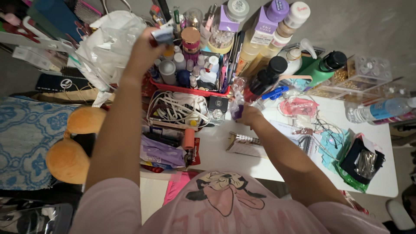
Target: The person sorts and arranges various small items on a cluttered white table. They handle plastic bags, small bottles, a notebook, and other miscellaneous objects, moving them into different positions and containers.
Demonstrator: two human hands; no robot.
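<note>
Small grey-capped container (163,35) pinched in left hand (145,51) at upper left, right hand (250,116) closed around clear purple-tinted bottle (237,108) at centre, above red plastic organiser tray (190,90), white tabletop (381,147)

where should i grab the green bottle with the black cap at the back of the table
Grip the green bottle around its body just below the black cap, coming from the open table side in front. It leans cap-outward between a clear organizer and other bottles, so its sides are crowded.
</note>
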